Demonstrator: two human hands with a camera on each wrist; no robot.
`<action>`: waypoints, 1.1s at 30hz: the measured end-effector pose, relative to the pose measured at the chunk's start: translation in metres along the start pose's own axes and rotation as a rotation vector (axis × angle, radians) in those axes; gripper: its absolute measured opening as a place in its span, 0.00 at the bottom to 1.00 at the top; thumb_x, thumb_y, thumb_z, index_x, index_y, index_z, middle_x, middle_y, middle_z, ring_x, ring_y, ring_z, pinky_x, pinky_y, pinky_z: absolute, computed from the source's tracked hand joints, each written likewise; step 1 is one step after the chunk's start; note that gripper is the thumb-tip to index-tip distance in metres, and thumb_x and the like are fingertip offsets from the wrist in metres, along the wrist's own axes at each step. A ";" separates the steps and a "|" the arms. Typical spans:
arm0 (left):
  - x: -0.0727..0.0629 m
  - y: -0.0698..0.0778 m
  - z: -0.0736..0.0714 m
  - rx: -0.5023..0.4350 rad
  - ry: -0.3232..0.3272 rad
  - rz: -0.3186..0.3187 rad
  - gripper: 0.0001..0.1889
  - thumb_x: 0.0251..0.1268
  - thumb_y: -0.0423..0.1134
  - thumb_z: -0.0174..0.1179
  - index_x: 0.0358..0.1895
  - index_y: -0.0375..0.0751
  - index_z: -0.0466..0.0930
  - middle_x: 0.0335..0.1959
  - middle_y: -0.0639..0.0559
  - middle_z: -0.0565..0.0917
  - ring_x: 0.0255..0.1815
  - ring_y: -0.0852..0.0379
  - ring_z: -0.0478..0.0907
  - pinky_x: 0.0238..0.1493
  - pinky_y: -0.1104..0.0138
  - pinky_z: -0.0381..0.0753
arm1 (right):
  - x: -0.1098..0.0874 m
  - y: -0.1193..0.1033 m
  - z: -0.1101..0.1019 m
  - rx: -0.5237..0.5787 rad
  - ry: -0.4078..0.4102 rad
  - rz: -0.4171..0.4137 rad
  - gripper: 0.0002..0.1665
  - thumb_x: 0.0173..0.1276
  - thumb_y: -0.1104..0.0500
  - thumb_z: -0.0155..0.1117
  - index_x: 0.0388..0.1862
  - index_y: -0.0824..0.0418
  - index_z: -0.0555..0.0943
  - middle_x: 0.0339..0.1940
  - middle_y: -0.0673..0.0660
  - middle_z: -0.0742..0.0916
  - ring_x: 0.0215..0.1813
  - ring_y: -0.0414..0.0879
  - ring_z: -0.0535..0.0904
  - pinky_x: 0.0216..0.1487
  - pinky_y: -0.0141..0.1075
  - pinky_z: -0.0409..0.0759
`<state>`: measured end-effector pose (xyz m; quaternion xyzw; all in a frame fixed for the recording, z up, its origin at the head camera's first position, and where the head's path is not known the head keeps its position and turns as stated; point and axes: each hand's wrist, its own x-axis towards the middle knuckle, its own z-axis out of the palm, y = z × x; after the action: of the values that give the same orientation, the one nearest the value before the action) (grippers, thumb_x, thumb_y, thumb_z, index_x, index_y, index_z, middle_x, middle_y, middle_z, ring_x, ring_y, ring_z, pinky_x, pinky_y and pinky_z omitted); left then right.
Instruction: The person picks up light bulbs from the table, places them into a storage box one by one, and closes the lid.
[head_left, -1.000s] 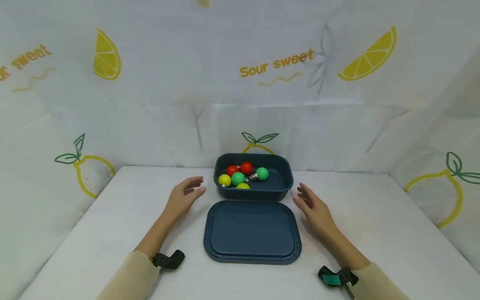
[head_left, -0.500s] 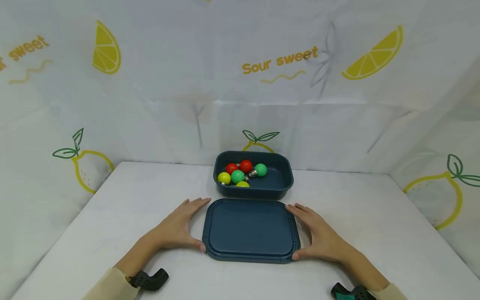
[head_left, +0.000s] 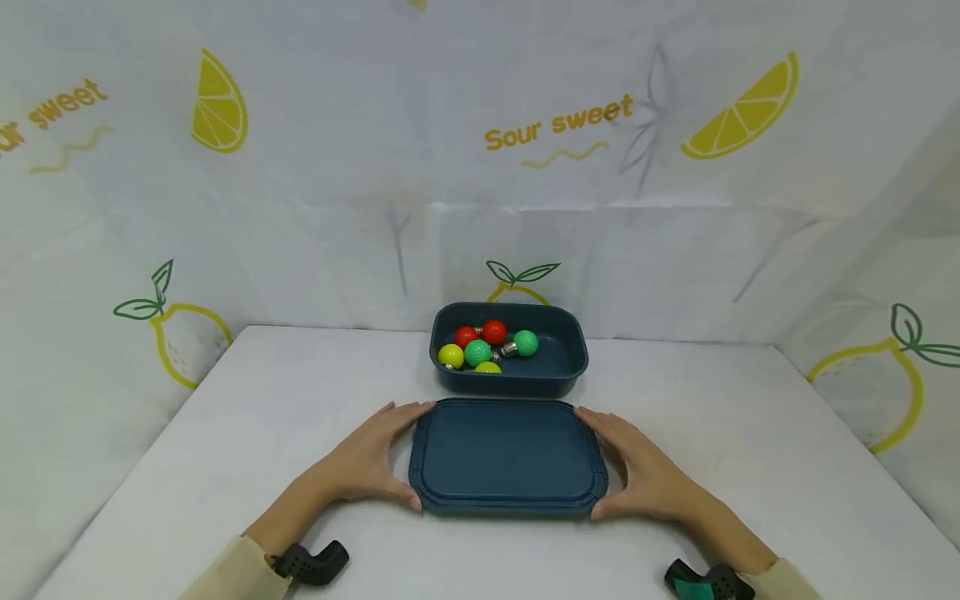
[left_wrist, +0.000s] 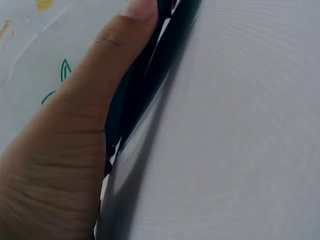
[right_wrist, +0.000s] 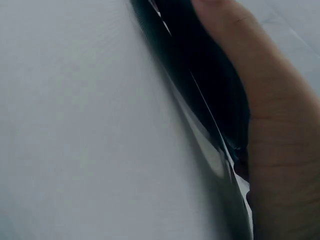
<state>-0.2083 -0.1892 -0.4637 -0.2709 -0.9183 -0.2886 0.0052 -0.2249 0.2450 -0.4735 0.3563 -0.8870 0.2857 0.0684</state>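
Observation:
A dark blue rectangular lid (head_left: 510, 454) lies between my two hands, in front of a matching box. My left hand (head_left: 367, 458) grips its left end, with the thumb at the near corner and the fingers at the far corner. The right hand (head_left: 648, 467) holds the opposite end in the same way. In the left wrist view, the thumb (left_wrist: 107, 60) presses along the dark lid edge (left_wrist: 116, 117). A narrow gap shows under the lid edge (right_wrist: 215, 85) in the right wrist view. The fingertips are hidden in both wrist views.
Behind the lid stands the open dark blue box (head_left: 517, 383). Inside, mostly at its left, lie small bulbs with metal screw bases: red (head_left: 494, 332), green (head_left: 526, 342) and yellow (head_left: 451, 356). The white table (head_left: 697, 400) meets a lemon-printed sheet (head_left: 337, 250) at the back.
My hands have come from beside the box down to the lid's two ends and taken hold of it. The lid's near edge has risen slightly in the last half second.

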 end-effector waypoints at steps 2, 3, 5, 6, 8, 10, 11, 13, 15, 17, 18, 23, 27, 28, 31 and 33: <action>-0.002 0.001 -0.002 -0.082 0.009 0.007 0.64 0.29 0.75 0.76 0.79 0.63 0.60 0.79 0.51 0.67 0.80 0.42 0.62 0.79 0.40 0.58 | 0.000 -0.001 0.001 0.068 0.054 -0.015 0.70 0.45 0.20 0.72 0.82 0.50 0.60 0.78 0.54 0.72 0.77 0.50 0.67 0.72 0.51 0.70; -0.003 0.003 -0.003 -0.129 0.013 0.013 0.62 0.32 0.76 0.74 0.79 0.64 0.60 0.79 0.48 0.66 0.80 0.40 0.62 0.77 0.37 0.60 | 0.001 -0.003 0.002 0.103 0.085 -0.023 0.68 0.49 0.19 0.68 0.81 0.52 0.60 0.78 0.54 0.72 0.78 0.45 0.66 0.73 0.46 0.69; -0.003 0.006 -0.002 -0.214 0.024 0.019 0.57 0.40 0.78 0.68 0.79 0.66 0.59 0.80 0.45 0.62 0.80 0.35 0.58 0.73 0.32 0.61 | 0.003 -0.008 0.003 0.156 0.155 -0.041 0.64 0.57 0.17 0.56 0.81 0.55 0.60 0.79 0.54 0.71 0.78 0.36 0.62 0.76 0.33 0.63; -0.003 0.009 -0.001 -0.243 0.031 0.032 0.55 0.45 0.80 0.63 0.79 0.66 0.58 0.81 0.42 0.60 0.80 0.33 0.57 0.71 0.30 0.61 | 0.004 -0.010 0.004 0.188 0.192 -0.052 0.63 0.61 0.17 0.50 0.81 0.57 0.59 0.79 0.56 0.70 0.79 0.33 0.60 0.75 0.27 0.59; -0.002 0.015 0.005 -0.304 0.048 0.062 0.51 0.55 0.80 0.54 0.81 0.64 0.53 0.83 0.40 0.54 0.82 0.31 0.51 0.70 0.26 0.57 | 0.006 -0.016 0.007 0.244 0.262 -0.065 0.62 0.66 0.18 0.40 0.82 0.61 0.56 0.80 0.58 0.68 0.79 0.31 0.58 0.73 0.19 0.53; 0.000 0.021 0.013 -0.341 0.084 0.095 0.50 0.62 0.80 0.45 0.83 0.61 0.46 0.84 0.40 0.48 0.83 0.33 0.45 0.71 0.26 0.53 | 0.008 -0.022 0.009 0.282 0.309 -0.062 0.60 0.69 0.19 0.34 0.83 0.62 0.53 0.80 0.61 0.66 0.79 0.30 0.57 0.72 0.17 0.50; 0.001 0.023 0.016 -0.351 0.108 0.113 0.49 0.64 0.79 0.41 0.83 0.59 0.43 0.84 0.40 0.45 0.84 0.35 0.43 0.72 0.25 0.51 | 0.008 -0.023 0.010 0.301 0.325 -0.063 0.60 0.70 0.20 0.33 0.83 0.62 0.50 0.81 0.63 0.65 0.79 0.30 0.56 0.72 0.16 0.48; 0.001 0.028 0.020 -0.371 0.167 0.144 0.50 0.66 0.79 0.36 0.84 0.55 0.38 0.85 0.41 0.42 0.86 0.43 0.39 0.76 0.31 0.49 | 0.008 -0.027 0.012 0.338 0.343 -0.066 0.59 0.72 0.21 0.33 0.84 0.62 0.46 0.81 0.64 0.63 0.81 0.31 0.55 0.73 0.16 0.47; 0.001 0.031 0.023 -0.372 0.236 0.156 0.52 0.65 0.80 0.33 0.84 0.52 0.36 0.86 0.45 0.41 0.87 0.51 0.38 0.81 0.40 0.49 | 0.008 -0.031 0.013 0.371 0.345 -0.100 0.58 0.74 0.23 0.33 0.84 0.63 0.41 0.83 0.66 0.59 0.83 0.35 0.51 0.75 0.17 0.46; 0.003 0.034 0.024 -0.389 0.295 0.174 0.53 0.64 0.81 0.30 0.84 0.50 0.35 0.86 0.48 0.40 0.86 0.55 0.39 0.82 0.47 0.49 | 0.008 -0.035 0.015 0.432 0.356 -0.149 0.57 0.76 0.25 0.34 0.84 0.65 0.37 0.85 0.64 0.53 0.85 0.39 0.47 0.76 0.19 0.47; 0.005 0.036 0.025 -0.411 0.324 0.191 0.54 0.64 0.81 0.29 0.84 0.48 0.34 0.86 0.49 0.40 0.86 0.55 0.39 0.82 0.48 0.49 | 0.009 -0.037 0.015 0.464 0.367 -0.174 0.57 0.76 0.26 0.35 0.83 0.65 0.34 0.86 0.64 0.50 0.86 0.41 0.45 0.76 0.20 0.48; 0.022 0.050 0.022 -0.535 0.489 0.298 0.49 0.70 0.76 0.24 0.83 0.49 0.27 0.86 0.48 0.37 0.87 0.56 0.38 0.74 0.26 0.43 | 0.027 -0.050 0.013 0.611 0.475 -0.296 0.58 0.77 0.29 0.39 0.82 0.63 0.28 0.86 0.60 0.41 0.87 0.49 0.40 0.79 0.27 0.52; 0.045 0.061 0.010 -0.471 0.701 0.413 0.40 0.77 0.68 0.25 0.84 0.52 0.32 0.85 0.44 0.46 0.87 0.52 0.41 0.73 0.24 0.36 | 0.053 -0.059 0.005 0.609 0.635 -0.327 0.52 0.80 0.33 0.37 0.83 0.59 0.29 0.87 0.57 0.40 0.87 0.51 0.38 0.83 0.35 0.45; 0.052 0.063 0.006 -0.442 0.758 0.441 0.38 0.79 0.66 0.25 0.84 0.54 0.34 0.85 0.44 0.48 0.86 0.50 0.44 0.75 0.26 0.36 | 0.060 -0.060 0.003 0.598 0.681 -0.330 0.50 0.81 0.34 0.36 0.83 0.59 0.29 0.87 0.57 0.41 0.87 0.52 0.39 0.85 0.37 0.43; 0.073 0.069 -0.005 -0.356 0.924 0.491 0.34 0.82 0.61 0.27 0.84 0.53 0.38 0.84 0.47 0.53 0.85 0.48 0.51 0.82 0.37 0.41 | 0.080 -0.063 -0.003 0.606 0.797 -0.346 0.48 0.83 0.38 0.36 0.83 0.60 0.28 0.87 0.59 0.41 0.87 0.55 0.41 0.87 0.46 0.40; 0.087 0.071 -0.011 -0.344 1.004 0.515 0.33 0.83 0.58 0.29 0.84 0.55 0.37 0.84 0.50 0.53 0.84 0.46 0.54 0.84 0.44 0.46 | 0.093 -0.064 -0.006 0.633 0.854 -0.349 0.46 0.84 0.44 0.38 0.82 0.60 0.27 0.87 0.59 0.41 0.87 0.57 0.43 0.86 0.49 0.44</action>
<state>-0.2487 -0.1032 -0.4032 -0.3122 -0.6481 -0.5159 0.4651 -0.2506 0.1557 -0.4092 0.3537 -0.5792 0.6416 0.3575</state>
